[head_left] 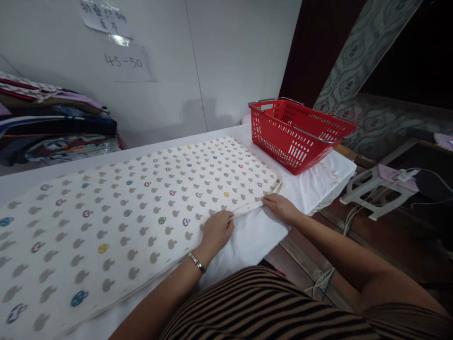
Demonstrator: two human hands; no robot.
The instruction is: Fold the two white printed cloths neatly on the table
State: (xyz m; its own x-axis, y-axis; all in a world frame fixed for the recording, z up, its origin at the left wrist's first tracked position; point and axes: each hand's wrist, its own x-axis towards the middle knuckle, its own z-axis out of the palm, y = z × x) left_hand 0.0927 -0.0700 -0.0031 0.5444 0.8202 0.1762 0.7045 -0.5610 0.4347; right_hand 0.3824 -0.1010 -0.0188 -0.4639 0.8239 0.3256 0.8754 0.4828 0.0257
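Observation:
A cream cloth [152, 203] printed with grey and coloured mushrooms lies spread flat along the table, its near edge showing more than one layer. My left hand [216, 231] rests on that near edge, fingers curled around the fabric, with a metal band on the wrist. Further right, close to the cloth's right-hand corner, my right hand [280, 208] pinches the same edge. A short stretch of edge runs between the two hands. My fingertips are partly hidden by the hands themselves.
A red plastic basket [274, 141] with metal handles stands on the white tablecloth [300, 191] beyond the cloth's right end. Folded clothes [56, 123] are stacked at the back left. On the floor at right is a stool [384, 182] with cables. Handwritten papers [129, 61] hang on the wall.

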